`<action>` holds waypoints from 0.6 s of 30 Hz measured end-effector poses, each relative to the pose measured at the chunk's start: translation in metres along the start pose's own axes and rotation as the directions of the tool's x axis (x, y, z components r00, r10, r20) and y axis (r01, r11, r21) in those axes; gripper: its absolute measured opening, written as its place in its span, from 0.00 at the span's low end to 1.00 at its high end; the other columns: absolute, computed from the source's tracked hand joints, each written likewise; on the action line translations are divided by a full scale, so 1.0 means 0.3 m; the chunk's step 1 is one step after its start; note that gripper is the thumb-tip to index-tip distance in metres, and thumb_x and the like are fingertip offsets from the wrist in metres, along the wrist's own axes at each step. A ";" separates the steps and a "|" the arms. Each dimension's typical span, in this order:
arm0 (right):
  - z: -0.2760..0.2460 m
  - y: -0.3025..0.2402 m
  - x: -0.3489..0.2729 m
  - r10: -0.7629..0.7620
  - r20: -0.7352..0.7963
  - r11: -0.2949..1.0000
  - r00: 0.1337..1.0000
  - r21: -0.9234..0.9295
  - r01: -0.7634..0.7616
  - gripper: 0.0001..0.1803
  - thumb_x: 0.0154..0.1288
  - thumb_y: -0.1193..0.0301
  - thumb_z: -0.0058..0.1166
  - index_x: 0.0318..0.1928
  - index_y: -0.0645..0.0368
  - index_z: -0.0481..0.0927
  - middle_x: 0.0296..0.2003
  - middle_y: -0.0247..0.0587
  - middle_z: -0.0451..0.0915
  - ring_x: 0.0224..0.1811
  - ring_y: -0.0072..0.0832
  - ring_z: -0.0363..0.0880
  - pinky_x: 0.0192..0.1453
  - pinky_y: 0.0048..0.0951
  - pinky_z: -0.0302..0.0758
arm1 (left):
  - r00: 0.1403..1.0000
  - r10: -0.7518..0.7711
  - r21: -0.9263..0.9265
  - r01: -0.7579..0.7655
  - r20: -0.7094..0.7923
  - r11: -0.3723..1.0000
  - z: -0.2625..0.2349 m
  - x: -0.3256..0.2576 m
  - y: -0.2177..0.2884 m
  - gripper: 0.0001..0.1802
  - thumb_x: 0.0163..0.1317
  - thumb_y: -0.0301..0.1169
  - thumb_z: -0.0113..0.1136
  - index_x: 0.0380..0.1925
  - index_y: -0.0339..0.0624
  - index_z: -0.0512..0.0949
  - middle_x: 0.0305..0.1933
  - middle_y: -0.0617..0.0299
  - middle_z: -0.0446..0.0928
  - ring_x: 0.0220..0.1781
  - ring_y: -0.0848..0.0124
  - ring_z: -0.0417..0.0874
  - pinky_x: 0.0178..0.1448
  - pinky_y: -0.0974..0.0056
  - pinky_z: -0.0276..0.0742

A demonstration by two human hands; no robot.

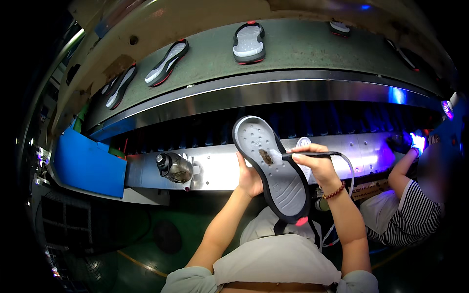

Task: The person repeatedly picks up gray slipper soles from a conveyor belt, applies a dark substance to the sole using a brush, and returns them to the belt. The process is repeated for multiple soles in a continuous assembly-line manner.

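My left hand grips the edge of a grey shoe sole with a black rim, held tilted in front of my chest with its tread side up. My right hand holds a thin black pen-like tool with a white cable trailing from it. The tool's tip touches a dark brownish patch on the upper part of the sole. The sole's lower end shows a red spot.
A curved conveyor belt carries several more soles, such as one at top centre. A steel ledge holds a dark jar. A blue bin stands at left. A person in a striped shirt works at right.
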State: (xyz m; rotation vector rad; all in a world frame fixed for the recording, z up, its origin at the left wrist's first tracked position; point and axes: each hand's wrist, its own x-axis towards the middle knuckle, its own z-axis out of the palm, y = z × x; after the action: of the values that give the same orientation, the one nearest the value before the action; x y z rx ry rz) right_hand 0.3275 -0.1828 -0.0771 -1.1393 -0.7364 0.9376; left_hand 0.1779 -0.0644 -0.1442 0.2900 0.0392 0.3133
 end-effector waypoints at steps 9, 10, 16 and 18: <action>0.029 -0.062 0.039 -0.066 0.020 0.991 0.998 -0.117 0.068 0.08 0.51 0.79 0.58 0.35 0.66 0.80 0.29 0.39 0.80 0.31 0.19 0.77 0.39 0.18 0.74 | 1.000 0.019 0.035 -0.019 -0.009 0.999 0.068 -0.031 -0.050 0.52 0.48 0.74 0.25 0.60 0.42 0.56 0.58 0.52 0.63 0.58 0.60 0.67 0.60 0.56 0.65; 0.033 -0.073 0.039 -0.076 0.027 0.986 0.997 -0.143 0.080 0.08 0.51 0.79 0.58 0.34 0.66 0.80 0.29 0.39 0.80 0.31 0.18 0.77 0.38 0.17 0.74 | 0.990 0.089 0.218 -0.063 -0.111 0.974 0.085 -0.033 -0.055 0.51 0.49 0.73 0.24 0.60 0.42 0.56 0.57 0.52 0.64 0.57 0.61 0.68 0.59 0.57 0.66; 0.119 -0.092 -0.013 -0.351 0.063 0.772 0.934 -0.546 0.327 0.09 0.46 0.74 0.59 0.31 0.63 0.81 0.26 0.40 0.80 0.27 0.24 0.78 0.33 0.22 0.73 | 0.961 0.214 0.226 -0.173 -0.173 0.959 0.085 -0.002 -0.087 0.46 0.53 0.70 0.24 0.58 0.43 0.58 0.54 0.57 0.67 0.54 0.65 0.70 0.58 0.60 0.67; 0.152 -0.065 -0.036 -0.579 0.278 0.410 0.767 -0.713 0.568 0.07 0.43 0.73 0.58 0.27 0.59 0.80 0.23 0.41 0.78 0.27 0.33 0.75 0.32 0.28 0.70 | 0.918 0.352 0.332 -0.279 -0.183 0.901 0.073 0.021 -0.086 0.45 0.54 0.69 0.24 0.58 0.43 0.58 0.55 0.57 0.66 0.55 0.65 0.69 0.59 0.61 0.65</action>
State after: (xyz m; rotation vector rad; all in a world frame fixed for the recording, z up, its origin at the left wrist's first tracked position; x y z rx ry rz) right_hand 0.2877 -0.1764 -0.0462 -1.4585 -1.5011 -0.0556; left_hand 0.1934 -0.0919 -0.1308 0.5632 0.2829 0.6715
